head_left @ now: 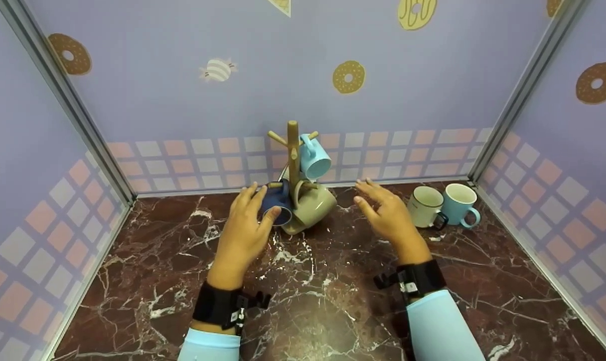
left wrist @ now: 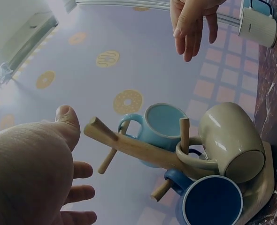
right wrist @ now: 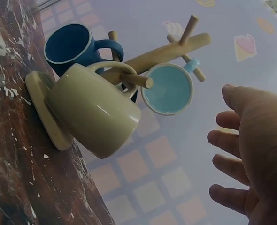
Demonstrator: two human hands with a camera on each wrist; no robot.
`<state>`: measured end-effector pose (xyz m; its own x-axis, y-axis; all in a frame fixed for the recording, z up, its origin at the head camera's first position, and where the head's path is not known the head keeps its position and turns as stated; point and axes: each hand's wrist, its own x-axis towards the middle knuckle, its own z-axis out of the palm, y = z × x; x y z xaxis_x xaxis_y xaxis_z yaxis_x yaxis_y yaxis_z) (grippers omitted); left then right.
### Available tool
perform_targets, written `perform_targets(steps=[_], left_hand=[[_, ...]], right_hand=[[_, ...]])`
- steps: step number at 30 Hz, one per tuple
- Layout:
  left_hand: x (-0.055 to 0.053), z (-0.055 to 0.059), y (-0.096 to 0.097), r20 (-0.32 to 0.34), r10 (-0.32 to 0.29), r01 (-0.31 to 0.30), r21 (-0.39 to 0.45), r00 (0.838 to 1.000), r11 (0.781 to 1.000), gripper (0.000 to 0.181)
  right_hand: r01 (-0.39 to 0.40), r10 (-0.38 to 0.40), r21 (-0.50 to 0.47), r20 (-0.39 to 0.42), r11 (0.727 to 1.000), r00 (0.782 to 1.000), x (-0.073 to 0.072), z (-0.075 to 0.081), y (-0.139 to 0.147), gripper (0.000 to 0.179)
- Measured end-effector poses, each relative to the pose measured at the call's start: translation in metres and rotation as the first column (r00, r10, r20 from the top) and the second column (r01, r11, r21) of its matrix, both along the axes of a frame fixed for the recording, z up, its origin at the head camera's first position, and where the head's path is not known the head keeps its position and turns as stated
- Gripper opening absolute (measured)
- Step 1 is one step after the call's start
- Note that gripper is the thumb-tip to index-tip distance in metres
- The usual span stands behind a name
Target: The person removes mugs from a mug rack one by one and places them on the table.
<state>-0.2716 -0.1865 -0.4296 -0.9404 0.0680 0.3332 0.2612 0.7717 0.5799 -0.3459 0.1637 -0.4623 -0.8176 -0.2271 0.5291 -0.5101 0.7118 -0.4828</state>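
Observation:
A wooden mug tree (head_left: 293, 150) stands near the back wall. On its lower pegs hang a dark blue mug (left wrist: 213, 201) and a beige mug (right wrist: 94, 110), both tilted. A light blue mug (head_left: 315, 158) hangs by its handle from an upper peg at the right. Something pale with a dark handle shows behind the post, mostly hidden. My left hand (head_left: 243, 233) is in front of the blue mug in the head view, fingers spread and holding nothing. To the right of the tree, my right hand (head_left: 388, 213) has its fingers extended, apart from the mugs.
At the right, a cream mug with a dark rim (head_left: 424, 206) stands upright beside a light blue mug (head_left: 458, 203). Both are on the dark marbled tabletop (head_left: 313, 311). Patterned panels (head_left: 433, 75) enclose the back and both sides.

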Motion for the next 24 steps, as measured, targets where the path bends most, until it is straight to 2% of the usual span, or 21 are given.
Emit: perform_targets(steps=[5, 11, 17, 24], left_hand=[[0.001, 0.000, -0.005, 0.019, 0.011, -0.011, 0.025, 1.000, 1.000, 0.076], [0.000, -0.001, -0.010, 0.005, 0.019, -0.019, 0.046, 1.000, 0.999, 0.073], [-0.003, -0.001, -0.012, -0.021, 0.002, -0.001, 0.082, 1.000, 0.997, 0.072], [-0.002, 0.000, -0.013, -0.010, 0.009, -0.008, 0.083, 1.000, 0.997, 0.074]], right_hand=[[-0.033, 0.031, 0.051, 0.045, 0.998, 0.999, 0.002, -0.001, -0.009, 0.050], [-0.063, 0.058, 0.091, 0.064, 0.994, 0.996, 0.004, -0.001, -0.016, 0.054], [-0.079, 0.073, 0.089, 0.063, 0.993, 0.995, 0.007, 0.000, -0.020, 0.054], [-0.103, 0.098, 0.050, 0.093, 0.993, 0.991, 0.010, 0.005, -0.028, 0.054]])
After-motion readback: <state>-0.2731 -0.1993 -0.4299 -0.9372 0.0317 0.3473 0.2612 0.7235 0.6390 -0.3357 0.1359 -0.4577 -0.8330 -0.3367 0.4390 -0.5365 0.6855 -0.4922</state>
